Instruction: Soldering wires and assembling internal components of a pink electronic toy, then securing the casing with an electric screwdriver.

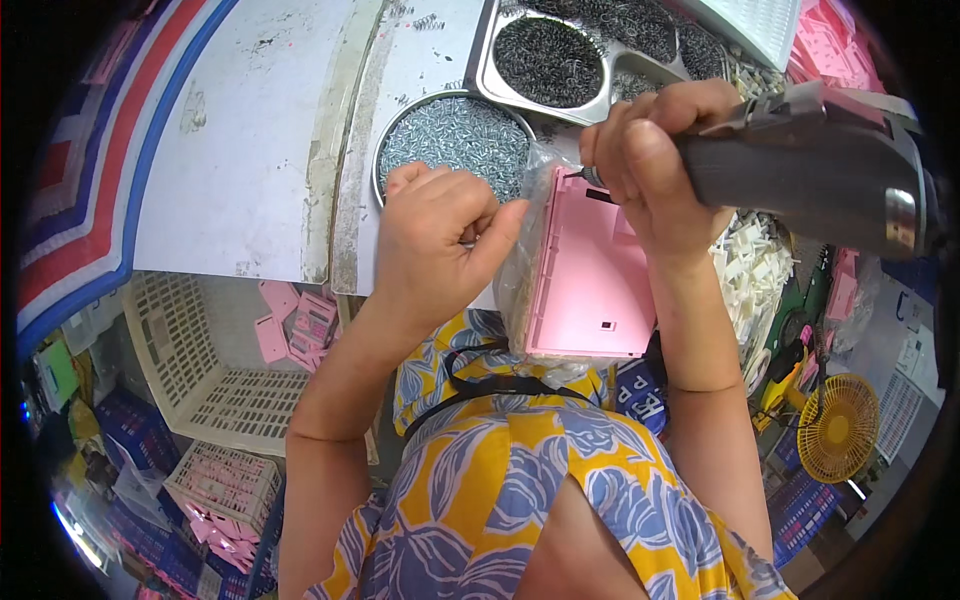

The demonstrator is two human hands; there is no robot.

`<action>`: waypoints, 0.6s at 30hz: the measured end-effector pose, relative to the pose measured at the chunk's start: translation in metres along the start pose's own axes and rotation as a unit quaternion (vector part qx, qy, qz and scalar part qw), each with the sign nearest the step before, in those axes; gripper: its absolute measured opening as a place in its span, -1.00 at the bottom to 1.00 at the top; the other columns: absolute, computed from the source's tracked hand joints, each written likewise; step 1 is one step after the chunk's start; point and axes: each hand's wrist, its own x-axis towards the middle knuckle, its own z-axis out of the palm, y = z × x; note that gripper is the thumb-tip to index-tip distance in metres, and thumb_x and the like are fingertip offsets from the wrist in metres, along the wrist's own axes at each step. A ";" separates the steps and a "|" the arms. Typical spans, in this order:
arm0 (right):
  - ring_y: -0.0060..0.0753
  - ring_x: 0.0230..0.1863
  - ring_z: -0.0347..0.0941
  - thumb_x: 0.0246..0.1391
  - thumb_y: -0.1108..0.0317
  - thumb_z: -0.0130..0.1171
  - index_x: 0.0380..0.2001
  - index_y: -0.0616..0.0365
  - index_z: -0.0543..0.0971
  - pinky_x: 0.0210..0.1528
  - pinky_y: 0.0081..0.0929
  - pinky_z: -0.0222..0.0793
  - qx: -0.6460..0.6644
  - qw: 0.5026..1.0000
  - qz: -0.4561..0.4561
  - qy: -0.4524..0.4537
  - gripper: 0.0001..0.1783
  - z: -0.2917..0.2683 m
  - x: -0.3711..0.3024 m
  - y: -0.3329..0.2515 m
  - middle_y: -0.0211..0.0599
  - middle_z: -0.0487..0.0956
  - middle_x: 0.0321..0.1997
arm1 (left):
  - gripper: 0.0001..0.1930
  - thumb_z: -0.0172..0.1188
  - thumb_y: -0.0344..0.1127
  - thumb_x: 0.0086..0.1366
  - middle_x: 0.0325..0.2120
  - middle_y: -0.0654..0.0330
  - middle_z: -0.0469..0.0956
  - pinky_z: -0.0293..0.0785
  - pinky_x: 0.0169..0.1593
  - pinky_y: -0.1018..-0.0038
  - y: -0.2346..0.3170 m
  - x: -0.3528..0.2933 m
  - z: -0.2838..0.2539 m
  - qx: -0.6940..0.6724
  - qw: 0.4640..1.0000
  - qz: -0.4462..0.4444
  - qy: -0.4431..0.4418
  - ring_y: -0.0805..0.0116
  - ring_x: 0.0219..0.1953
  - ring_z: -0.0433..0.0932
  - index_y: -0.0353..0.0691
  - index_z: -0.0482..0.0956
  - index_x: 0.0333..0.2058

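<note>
A dark grey power screwdriver (800, 175) lies across the upper right, with my right hand (665, 165) wrapped round its front end. Its thin bit reaches the upper left corner of a pink plastic casing (590, 285), which rests on a block wrapped in clear plastic (520, 270). My left hand (440, 235) is closed just left of the casing, over the near edge of a round dish (378, 165) of small silvery screws. Its thumb presses against the curled fingers; whatever they may hold is hidden.
Behind the dish, a metal tray (484, 50) has round wells full of dark springs. White plastic pieces (755, 285) are heaped at the right, near a yellow fan (838, 428). A cream crate (165, 370) with pink parts (310, 325) stands at the lower left.
</note>
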 end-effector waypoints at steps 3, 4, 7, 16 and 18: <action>-0.58 -0.68 0.17 0.23 0.55 0.13 -0.26 0.10 0.27 -0.58 -0.43 0.21 -0.037 0.999 -0.011 -0.004 -0.78 0.009 -0.001 0.002 -0.37 0.32 -0.62 | -0.83 0.40 -0.33 0.12 -0.54 0.31 0.54 0.19 -0.14 0.29 0.001 0.005 0.007 0.022 0.999 0.027 0.017 0.29 -0.44 0.49 -0.10 0.54 -0.50; -0.57 -0.68 0.18 0.22 0.56 0.14 -0.27 0.11 0.27 -0.58 -0.42 0.23 -0.051 0.999 -0.014 -0.005 -0.77 0.010 -0.003 0.002 -0.36 0.33 -0.62 | -0.85 0.40 -0.33 0.11 -0.52 0.32 0.55 0.19 -0.12 0.28 0.001 0.006 0.009 0.034 0.998 0.041 0.023 0.30 -0.41 0.51 -0.10 0.55 -0.48; -0.56 -0.66 0.22 0.16 0.63 0.17 -0.25 0.14 0.32 -0.55 -0.42 0.30 -0.054 0.998 -0.006 -0.015 -0.76 0.007 -0.005 0.005 -0.32 0.37 -0.59 | -0.89 0.38 -0.31 0.14 -0.44 0.33 0.60 0.17 0.00 0.22 0.000 0.005 0.017 0.045 0.997 0.057 0.013 0.32 -0.33 0.55 -0.09 0.61 -0.41; -0.58 -0.62 0.21 0.36 0.22 0.12 0.02 0.03 0.41 -0.43 -0.40 0.32 0.043 0.997 -0.035 -0.058 -0.73 0.008 0.005 -0.039 -0.57 0.31 -0.60 | -0.92 0.37 -0.32 0.19 -0.44 0.34 0.63 0.16 0.06 0.19 0.008 0.008 0.031 0.015 0.995 0.092 0.044 0.35 -0.30 0.58 -0.08 0.65 -0.36; -0.59 -0.63 0.22 0.36 0.20 0.13 0.04 0.03 0.38 -0.45 -0.42 0.30 0.022 0.998 -0.026 -0.056 -0.71 0.014 0.002 -0.043 -0.57 0.31 -0.61 | -0.91 0.38 -0.31 0.17 -0.44 0.34 0.63 0.16 0.06 0.19 0.010 0.007 0.028 0.011 0.995 0.092 0.032 0.35 -0.31 0.58 -0.07 0.64 -0.36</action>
